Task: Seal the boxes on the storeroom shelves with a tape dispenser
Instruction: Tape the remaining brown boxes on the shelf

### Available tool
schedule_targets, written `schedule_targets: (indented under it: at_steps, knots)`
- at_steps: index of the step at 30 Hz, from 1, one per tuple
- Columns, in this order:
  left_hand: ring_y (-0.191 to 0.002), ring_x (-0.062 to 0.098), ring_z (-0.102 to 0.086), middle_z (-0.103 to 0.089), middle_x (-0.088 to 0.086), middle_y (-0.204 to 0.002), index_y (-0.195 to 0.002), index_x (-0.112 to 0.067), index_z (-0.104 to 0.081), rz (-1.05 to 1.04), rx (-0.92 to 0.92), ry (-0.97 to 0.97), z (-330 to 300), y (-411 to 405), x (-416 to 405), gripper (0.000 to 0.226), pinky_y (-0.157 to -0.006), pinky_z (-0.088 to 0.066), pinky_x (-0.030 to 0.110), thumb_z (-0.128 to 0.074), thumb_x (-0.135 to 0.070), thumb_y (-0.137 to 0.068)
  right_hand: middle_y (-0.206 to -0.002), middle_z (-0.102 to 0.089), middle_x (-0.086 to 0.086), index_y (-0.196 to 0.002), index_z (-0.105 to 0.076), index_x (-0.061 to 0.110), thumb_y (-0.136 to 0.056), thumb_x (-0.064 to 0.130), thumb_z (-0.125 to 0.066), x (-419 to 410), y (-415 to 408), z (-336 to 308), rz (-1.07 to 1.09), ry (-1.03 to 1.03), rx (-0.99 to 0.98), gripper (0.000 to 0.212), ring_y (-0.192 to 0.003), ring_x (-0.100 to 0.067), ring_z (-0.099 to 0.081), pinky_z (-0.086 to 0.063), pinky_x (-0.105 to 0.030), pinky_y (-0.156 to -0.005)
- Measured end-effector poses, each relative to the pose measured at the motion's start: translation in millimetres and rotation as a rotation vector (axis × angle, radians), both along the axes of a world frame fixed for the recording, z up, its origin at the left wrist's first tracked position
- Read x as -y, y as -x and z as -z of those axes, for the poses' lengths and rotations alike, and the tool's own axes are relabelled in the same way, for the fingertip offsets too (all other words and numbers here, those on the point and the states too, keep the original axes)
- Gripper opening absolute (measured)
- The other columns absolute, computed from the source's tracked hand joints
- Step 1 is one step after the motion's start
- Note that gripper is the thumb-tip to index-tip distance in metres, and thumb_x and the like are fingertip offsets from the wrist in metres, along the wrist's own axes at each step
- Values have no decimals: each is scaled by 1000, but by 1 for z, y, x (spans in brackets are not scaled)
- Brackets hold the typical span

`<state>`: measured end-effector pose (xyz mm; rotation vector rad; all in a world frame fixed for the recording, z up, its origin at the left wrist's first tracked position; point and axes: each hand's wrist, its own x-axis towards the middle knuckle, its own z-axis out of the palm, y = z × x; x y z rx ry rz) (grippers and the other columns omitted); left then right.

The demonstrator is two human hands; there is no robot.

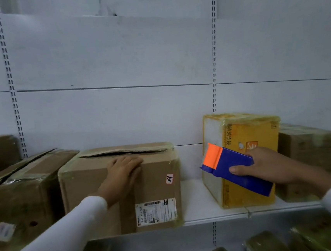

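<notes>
Up on the white shelf (198, 203), the left hand (123, 175) lies flat, fingers straight, against the front of a brown cardboard box (122, 190) — its top flaps gape slightly. Right hand (269, 166) grips a blue tape dispenser (235, 171) with an orange end, held before a yellow carton (248, 135).

Middle box (124, 190) – plain brown cardboard, matt, edges wrapped in glossy yellowed tape; paper labels on its front. Yellow box (244, 158) – printed cardboard under shiny, wrinkled clear tape. Tape dispenser (235, 169): smooth plastic, blue body, orange head. Shelf (198, 203) and back panel look like painted metal, matt white. Sleeves are white cloth.
</notes>
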<state>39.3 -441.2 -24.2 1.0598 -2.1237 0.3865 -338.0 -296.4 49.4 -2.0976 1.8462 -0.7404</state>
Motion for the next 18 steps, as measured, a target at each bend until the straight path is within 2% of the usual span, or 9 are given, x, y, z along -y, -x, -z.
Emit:
schedule_targets:
  at_steps: [3, 5, 7, 9, 10, 12, 14, 16, 18]
  knots:
    - [-118, 14, -49, -60, -3, -127, -125, -22, -60, 129, 56, 27, -3, -29, -6, 55, -103, -30, 40, -34, -59, -93, -82, -74, 1, -96, -63, 16, -79, 57, -63, 0, 3, 1, -7, -19, 20, 44, -73, -12, -73, -53, -20, -64]
    - [-112, 14, -51, -62, 0, -121, -120, -16, -63, 178, 53, 63, -8, -36, -10, 59, -99, -36, 36, -36, -61, -93, -80, -75, 2, -95, -64, 16, -82, 53, -64, 1, -1, 1, -31, -25, 23, 39, -73, -12, -73, -53, -18, -62]
    - [-103, 19, -57, -65, 2, -111, -111, -13, -66, 157, 19, 53, -17, -32, -16, 60, -94, -40, 29, -38, -62, -91, -77, -74, 7, -94, -63, 18, -84, 52, -65, 5, -7, 1, -58, -24, 18, 35, -70, -7, -72, -50, -14, -58]
    - [-95, 22, -59, -66, 2, -101, -103, -13, -66, 80, 30, 48, -29, -15, -26, 64, -87, -43, 28, -35, -68, -88, -76, -73, 9, -94, -62, 21, -83, 55, -65, 9, -12, 2, -72, -30, -3, 36, -69, -4, -71, -49, -13, -58]
    - [-98, 24, -60, -66, 2, -104, -106, -14, -65, 38, 43, 73, -33, 0, -31, 68, -88, -43, 29, -34, -71, -86, -77, -73, 8, -95, -62, 22, -81, 57, -65, 11, -13, 3, -73, -31, -18, 39, -70, -4, -71, -51, -14, -58]
    - [-115, 22, -55, -63, 2, -122, -122, -16, -60, -14, 59, 59, -37, 37, -41, 79, -102, -35, 35, -32, -78, -81, -81, -74, 6, -96, -61, 22, -76, 62, -63, 15, -15, 3, -73, -30, -37, 45, -73, -4, -72, -55, -16, -61]
    - [-122, 18, -49, -59, -3, -127, -121, -23, -57, -109, 94, -83, -38, 77, -48, 85, -112, -23, 48, -27, -86, -73, -81, -74, 7, -96, -62, 22, -73, 64, -62, 17, -16, 3, -78, -35, -40, 48, -74, -5, -72, -55, -17, -62]
    - [-107, 19, -54, -62, -6, -107, -95, -26, -56, -206, 63, -210, -33, 103, -49, 59, -110, -19, 59, -36, -79, -76, -77, -74, 9, -94, -63, 21, -74, 63, -63, 17, -15, 5, -96, -45, -26, 47, -71, -5, -72, -52, -15, -58]
    - [-94, 19, -56, -62, -9, -89, -84, -24, -53, -209, -14, -174, -23, 107, -45, 30, -111, -14, 55, -46, -53, -85, -76, -74, 11, -92, -63, 20, -74, 62, -63, 16, -13, 8, -110, -42, 2, 46, -70, -7, -72, -50, -14, -57]
